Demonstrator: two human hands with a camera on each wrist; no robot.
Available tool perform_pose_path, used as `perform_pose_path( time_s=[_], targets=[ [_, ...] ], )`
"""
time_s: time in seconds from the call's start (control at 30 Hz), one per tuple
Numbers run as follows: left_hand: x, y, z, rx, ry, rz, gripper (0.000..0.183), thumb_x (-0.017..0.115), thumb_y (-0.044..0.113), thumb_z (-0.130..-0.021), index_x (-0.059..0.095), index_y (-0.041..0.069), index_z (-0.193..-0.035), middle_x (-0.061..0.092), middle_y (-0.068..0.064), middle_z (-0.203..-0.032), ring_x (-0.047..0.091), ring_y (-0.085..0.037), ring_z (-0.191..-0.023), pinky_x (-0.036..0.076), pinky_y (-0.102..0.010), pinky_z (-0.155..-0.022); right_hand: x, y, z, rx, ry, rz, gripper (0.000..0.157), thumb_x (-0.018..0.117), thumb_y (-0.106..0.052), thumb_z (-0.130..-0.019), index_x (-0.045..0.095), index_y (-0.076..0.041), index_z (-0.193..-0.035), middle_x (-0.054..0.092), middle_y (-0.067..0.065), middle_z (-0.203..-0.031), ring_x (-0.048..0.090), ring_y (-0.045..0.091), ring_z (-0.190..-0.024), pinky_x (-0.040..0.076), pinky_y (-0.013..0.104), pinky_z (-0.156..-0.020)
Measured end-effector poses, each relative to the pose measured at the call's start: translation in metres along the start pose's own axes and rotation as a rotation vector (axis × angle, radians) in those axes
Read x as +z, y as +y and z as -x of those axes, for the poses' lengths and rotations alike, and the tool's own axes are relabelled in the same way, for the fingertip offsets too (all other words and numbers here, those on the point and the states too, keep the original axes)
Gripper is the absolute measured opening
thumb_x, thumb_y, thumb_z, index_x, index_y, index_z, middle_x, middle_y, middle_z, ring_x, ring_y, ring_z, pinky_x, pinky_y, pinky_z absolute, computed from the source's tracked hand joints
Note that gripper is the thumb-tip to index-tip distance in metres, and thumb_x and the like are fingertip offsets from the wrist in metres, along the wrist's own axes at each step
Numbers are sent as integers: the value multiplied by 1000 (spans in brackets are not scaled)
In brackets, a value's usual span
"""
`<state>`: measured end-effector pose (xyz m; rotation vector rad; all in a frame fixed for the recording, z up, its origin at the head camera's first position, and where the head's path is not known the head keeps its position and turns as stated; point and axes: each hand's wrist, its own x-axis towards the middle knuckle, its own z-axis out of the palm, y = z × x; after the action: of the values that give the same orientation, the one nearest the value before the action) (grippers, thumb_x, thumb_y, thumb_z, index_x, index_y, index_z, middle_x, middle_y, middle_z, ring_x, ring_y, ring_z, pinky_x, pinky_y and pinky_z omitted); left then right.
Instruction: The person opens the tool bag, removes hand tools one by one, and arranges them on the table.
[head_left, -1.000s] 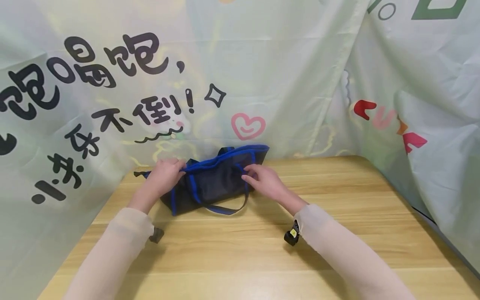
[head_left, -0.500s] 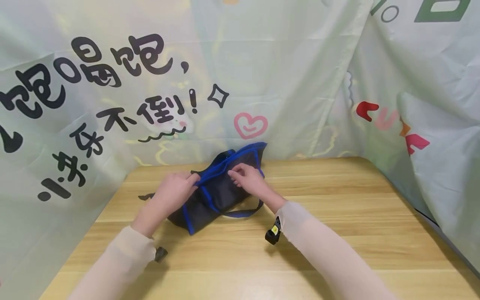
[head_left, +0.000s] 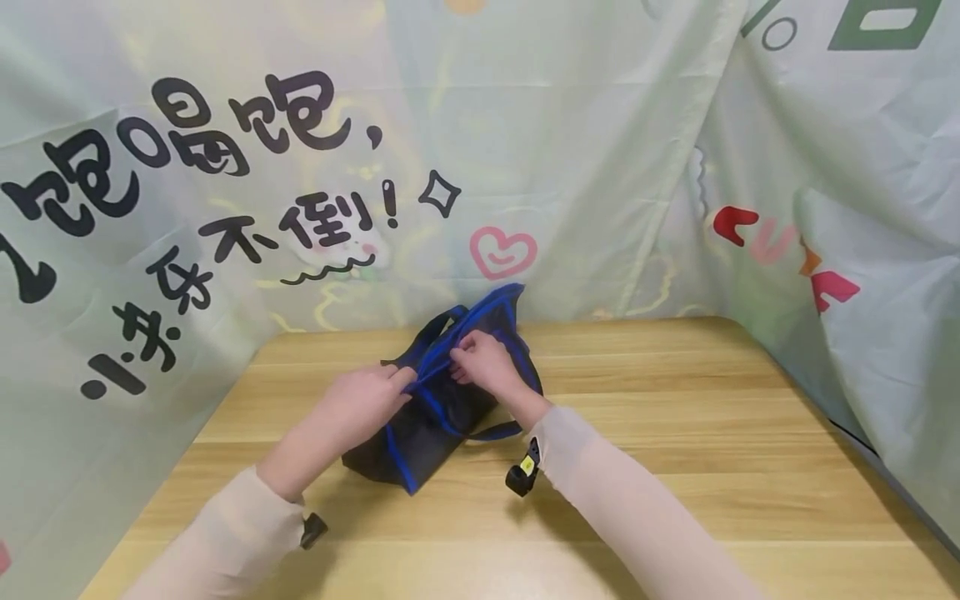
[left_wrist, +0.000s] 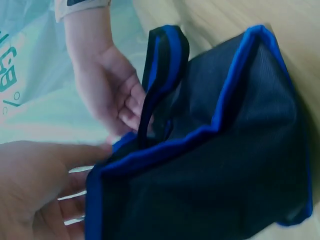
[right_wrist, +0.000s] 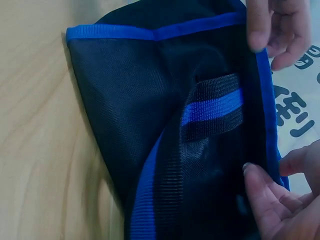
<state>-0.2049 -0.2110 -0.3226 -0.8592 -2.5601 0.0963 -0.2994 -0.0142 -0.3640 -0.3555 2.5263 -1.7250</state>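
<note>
A dark fabric tote bag (head_left: 431, 437) with blue trim stands at an angle on the wooden table, its near end toward me. My left hand (head_left: 367, 402) pinches the top edge near that end; in the left wrist view the thumb lies over the blue trim (left_wrist: 165, 152). Further along the same opening, my right hand (head_left: 486, 363) pinches the edge between thumb and fingers, as the right wrist view shows at the blue binding (right_wrist: 267, 110). One webbing handle (right_wrist: 215, 107) hangs down the bag's right side, and the other handle (left_wrist: 172, 60) stands up behind the opening. The bag's inside is hidden.
The wooden table (head_left: 675, 450) stretches out on both sides of the bag. Close behind it hangs a pale printed cloth (head_left: 600, 208), which also covers the left and right sides. A small black wrist camera (head_left: 522, 471) hangs below the right sleeve.
The bag has turned, its left end swinging toward me and rightward. My left hand has moved right and nearer with the edge; the right hand has shifted left from the bag's right side to its opening.
</note>
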Motion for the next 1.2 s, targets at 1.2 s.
perform_pose_path(
  time_s=[1.2],
  targets=[
    [-25,-5,21,-316,-522,1190,13,64,14,-94,62,1,-95,66,-10,-82,65,-27,-73,58,-41,-68,-32,5,22,-127,-141,28,11,62,-9,-93,57,0,-97,68,8,-76,66,20,-64,58,35,-64]
  ],
)
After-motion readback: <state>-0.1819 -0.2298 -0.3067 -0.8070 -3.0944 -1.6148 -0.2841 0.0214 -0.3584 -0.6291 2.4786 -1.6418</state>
